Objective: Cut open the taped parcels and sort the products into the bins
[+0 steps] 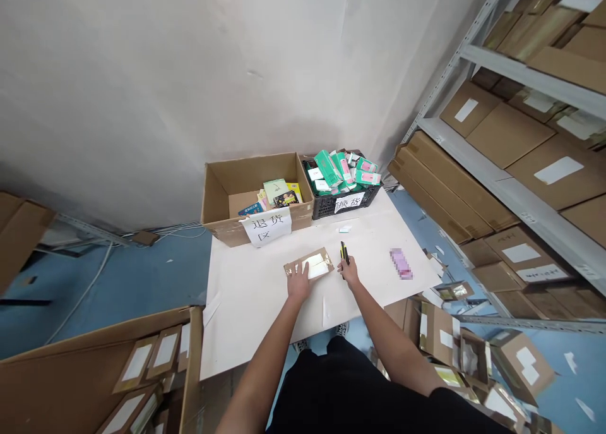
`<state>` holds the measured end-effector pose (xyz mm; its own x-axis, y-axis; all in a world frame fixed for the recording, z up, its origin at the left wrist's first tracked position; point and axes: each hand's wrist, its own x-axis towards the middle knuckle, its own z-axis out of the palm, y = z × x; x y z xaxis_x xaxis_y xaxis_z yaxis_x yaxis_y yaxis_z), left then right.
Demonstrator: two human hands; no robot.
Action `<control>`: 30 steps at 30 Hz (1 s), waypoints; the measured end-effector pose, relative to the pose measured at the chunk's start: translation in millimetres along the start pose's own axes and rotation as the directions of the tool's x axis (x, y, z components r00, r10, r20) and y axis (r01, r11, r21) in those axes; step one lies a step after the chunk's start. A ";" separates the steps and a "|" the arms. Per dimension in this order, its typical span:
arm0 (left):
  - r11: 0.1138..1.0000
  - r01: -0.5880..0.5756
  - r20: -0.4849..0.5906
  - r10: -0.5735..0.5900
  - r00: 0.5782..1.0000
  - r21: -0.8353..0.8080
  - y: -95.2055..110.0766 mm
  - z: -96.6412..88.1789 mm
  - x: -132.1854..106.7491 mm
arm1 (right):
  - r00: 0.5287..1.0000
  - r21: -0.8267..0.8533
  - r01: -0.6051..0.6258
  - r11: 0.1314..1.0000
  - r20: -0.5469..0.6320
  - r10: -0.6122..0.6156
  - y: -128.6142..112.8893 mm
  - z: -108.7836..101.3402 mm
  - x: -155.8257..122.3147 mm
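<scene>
A small taped cardboard parcel with a white label lies flat on the white tabletop. My left hand rests on the parcel's left part with its fingers spread. Just off the parcel's right end, my right hand is closed around a black and yellow utility knife, which points away from me. Whether its blade is out is too small to tell. A small white and green slip lies beyond the knife. A blurred purple item lies to the right.
At the table's back stand an open cardboard box holding booklets and a black crate full of green and white cartons. A large box of parcels is at the left front. Shelves and opened cartons flank the right side.
</scene>
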<state>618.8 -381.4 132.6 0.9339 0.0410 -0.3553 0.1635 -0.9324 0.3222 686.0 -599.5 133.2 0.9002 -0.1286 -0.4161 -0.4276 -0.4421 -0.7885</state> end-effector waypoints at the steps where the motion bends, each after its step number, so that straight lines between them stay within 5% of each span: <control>1: 1.000 -0.003 0.005 0.003 1.000 -0.012 -1.7 -1.5 6.4 | 0.999 0.072 -0.021 0.997 0.042 0.018 4.6 -5.5 -0.2; 6: 1.000 -0.011 0.059 0.012 0.998 -0.007 -14.2 1.8 23.7 | 0.970 0.064 -0.129 0.990 0.217 0.112 12.7 -21.7 8.6; 18: 0.996 -0.056 0.047 0.053 0.997 0.064 -27.7 17.1 25.0 | 0.916 -0.141 -0.008 0.990 0.395 0.063 -3.4 -10.6 40.4; 30: 0.992 -0.072 0.019 0.071 0.997 0.106 -26.5 19.1 21.9 | 0.835 -0.269 0.133 0.954 0.549 0.038 14.8 -51.8 27.8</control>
<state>628.8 -362.6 99.4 0.9369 -0.0320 -0.3482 0.0607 -0.9658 0.2520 709.0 -655.7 133.4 0.6904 0.3627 -0.6259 -0.2660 -0.6774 -0.6859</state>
